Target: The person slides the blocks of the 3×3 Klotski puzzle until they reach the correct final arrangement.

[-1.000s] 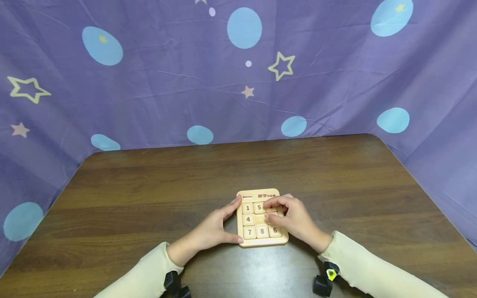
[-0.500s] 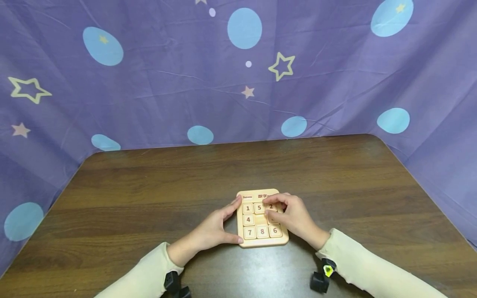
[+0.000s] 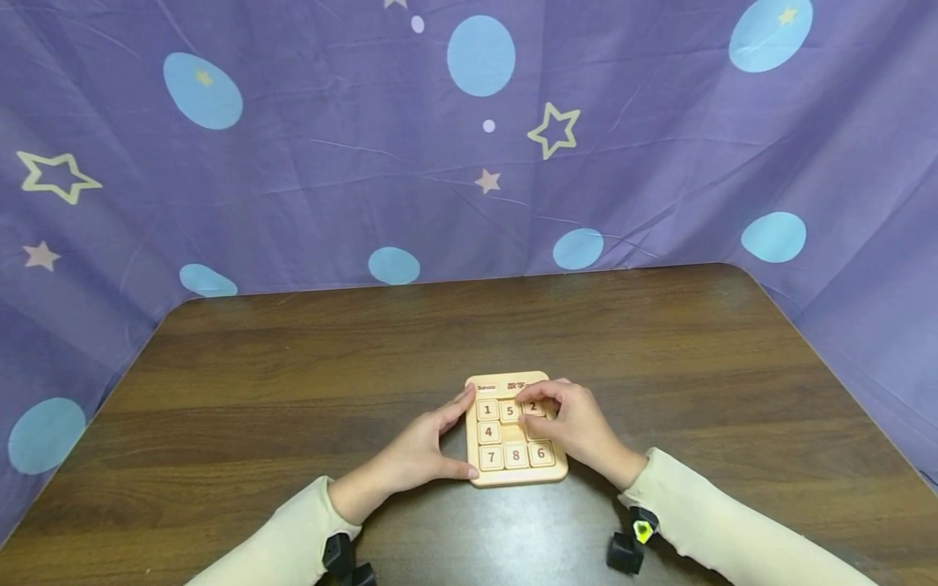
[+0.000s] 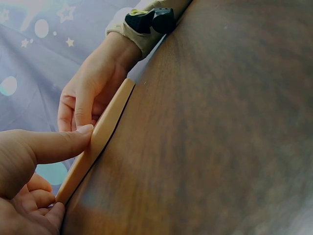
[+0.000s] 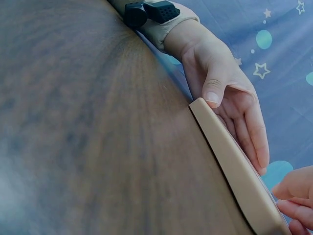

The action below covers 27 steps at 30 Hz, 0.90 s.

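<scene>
A wooden number slide puzzle (image 3: 507, 477) lies flat on the table. Its tiles 1, 4, 5, 7, 8, 2 and 6 show, with a gap in the middle. The left hand (image 3: 418, 452) grips the left side of the frame, thumb at the near corner and fingers at the far one; the left wrist view shows that thumb (image 4: 61, 145) on the frame's edge. The right hand (image 3: 582, 425) reaches over from the right. Its thumb and index finger pinch at the number 5 tile (image 3: 509, 411), and they partly cover the 2 and hide the tile beneath it.
The brown wooden table (image 3: 308, 366) extends around the puzzle to rounded far corners. Behind it hangs a purple curtain (image 3: 330, 163) with stars and blue spots. A black wrist camera (image 3: 625, 552) is strapped by each sleeve.
The 5 tile has slid slightly toward the near side, into the gap's edge. The right hand has shifted a little to the left; the left hand stays in place.
</scene>
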Available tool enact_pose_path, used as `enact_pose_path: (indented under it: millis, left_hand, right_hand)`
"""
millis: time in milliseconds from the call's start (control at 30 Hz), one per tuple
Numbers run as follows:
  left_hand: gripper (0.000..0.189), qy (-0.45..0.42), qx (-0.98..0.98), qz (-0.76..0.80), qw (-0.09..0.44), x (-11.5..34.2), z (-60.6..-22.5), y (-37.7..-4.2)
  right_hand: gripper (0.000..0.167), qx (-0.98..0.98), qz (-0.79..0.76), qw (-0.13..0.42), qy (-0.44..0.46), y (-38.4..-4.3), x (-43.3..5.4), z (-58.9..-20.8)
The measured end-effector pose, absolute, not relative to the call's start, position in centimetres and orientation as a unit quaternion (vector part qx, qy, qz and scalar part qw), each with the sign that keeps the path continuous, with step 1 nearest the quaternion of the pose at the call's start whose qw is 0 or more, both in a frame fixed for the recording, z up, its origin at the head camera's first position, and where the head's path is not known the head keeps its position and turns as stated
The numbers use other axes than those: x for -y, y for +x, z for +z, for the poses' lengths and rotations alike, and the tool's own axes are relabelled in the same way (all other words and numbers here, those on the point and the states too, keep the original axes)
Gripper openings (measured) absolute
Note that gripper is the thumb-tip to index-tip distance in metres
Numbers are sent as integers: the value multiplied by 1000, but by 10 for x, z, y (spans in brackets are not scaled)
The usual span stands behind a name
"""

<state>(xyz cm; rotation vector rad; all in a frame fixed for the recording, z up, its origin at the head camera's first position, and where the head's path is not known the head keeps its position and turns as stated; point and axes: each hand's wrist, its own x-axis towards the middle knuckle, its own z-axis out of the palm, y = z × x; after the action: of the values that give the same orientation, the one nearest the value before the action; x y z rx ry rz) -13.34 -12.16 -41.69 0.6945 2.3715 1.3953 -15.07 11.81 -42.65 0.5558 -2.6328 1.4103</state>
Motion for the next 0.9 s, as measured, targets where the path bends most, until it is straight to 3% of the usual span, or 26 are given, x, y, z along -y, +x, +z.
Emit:
enact_pose_path:
  millis: [900]
  left_hand:
    - [98,245,-831,478,147,122,-418,-134]
  right_hand:
    - [24,849,480,35,218,-141,-126,-430]
